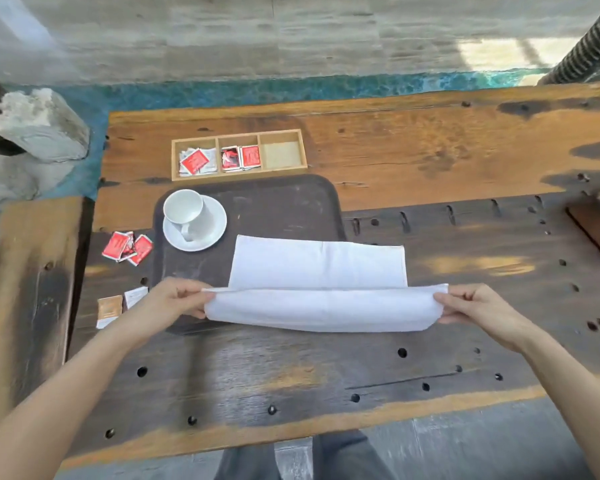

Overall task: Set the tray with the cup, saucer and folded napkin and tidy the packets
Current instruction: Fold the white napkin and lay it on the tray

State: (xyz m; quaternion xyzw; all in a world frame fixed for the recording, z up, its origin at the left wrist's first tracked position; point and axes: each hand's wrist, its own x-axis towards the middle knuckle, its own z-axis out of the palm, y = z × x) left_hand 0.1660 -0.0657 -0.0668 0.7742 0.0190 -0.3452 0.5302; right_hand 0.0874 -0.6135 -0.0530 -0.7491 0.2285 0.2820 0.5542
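Both hands held one white napkin by its near folded edge, the left hand with its grip pinched shut on the left end and the right hand likewise on the right end, the far part lying across the dark tray and worktop. One cup stood on one saucer in the tray's far-left corner. A three-compartment wooden box held packets in two compartments; three red packets and two pale packets lay left of the tray.
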